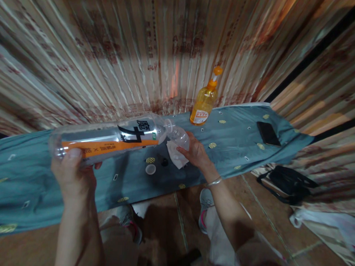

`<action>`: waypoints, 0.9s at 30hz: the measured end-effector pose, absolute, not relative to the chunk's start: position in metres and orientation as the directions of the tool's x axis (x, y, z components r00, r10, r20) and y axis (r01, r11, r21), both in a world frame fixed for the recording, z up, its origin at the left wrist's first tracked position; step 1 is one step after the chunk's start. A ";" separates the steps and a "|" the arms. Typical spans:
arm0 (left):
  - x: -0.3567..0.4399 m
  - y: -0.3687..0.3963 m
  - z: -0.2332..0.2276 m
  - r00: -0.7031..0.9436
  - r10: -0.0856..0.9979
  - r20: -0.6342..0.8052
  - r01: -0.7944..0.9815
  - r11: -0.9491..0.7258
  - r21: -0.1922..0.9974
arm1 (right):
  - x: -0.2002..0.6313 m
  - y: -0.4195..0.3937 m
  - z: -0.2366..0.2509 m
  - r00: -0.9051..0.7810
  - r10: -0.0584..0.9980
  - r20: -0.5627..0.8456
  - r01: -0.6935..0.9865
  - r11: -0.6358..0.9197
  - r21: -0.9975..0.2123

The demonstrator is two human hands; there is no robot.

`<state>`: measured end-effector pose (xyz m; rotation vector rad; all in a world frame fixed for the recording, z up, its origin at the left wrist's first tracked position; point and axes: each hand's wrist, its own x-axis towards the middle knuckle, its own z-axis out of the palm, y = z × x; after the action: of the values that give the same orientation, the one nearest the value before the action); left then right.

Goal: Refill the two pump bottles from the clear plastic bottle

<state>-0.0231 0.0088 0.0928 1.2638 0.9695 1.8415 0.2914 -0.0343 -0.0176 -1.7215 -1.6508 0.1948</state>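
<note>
In the centre-left of the frame, the person's left hand (73, 170) grasps the base of a large clear plastic bottle (107, 138) with an orange and silver label, tipped sideways. Its open mouth meets a small clear cup (180, 138), gripped by the right hand (196, 153) together with a white cloth (176, 155). Below lies a blue-green patterned cloth (240, 133) bearing a white bottle cap (150, 169), an orange pump bottle (204, 102) and a black phone (267, 133).

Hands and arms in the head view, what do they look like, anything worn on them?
Both arms are bare, with no sleeves or gloves in view. The right hand has a thin silver bangle around its wrist. The left hand shows no jewellery, and a thumbnail is visible at its top.
</note>
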 end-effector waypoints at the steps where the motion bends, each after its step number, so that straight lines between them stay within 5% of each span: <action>1: -0.023 0.009 0.093 -0.284 0.858 0.429 -0.135 -0.478 0.868 | 0.291 -0.034 -0.017 0.164 0.915 0.370 0.804 0.093 -0.587; 27: -0.021 0.007 0.095 -0.265 0.855 0.445 -0.136 -0.491 0.861 | 0.292 -0.035 -0.016 0.150 0.917 0.371 0.808 0.103 -0.581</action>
<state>-0.0209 0.0066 0.0950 1.2811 0.9412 1.8326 0.2918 -0.0354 -0.0159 -1.7133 -1.6666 0.1930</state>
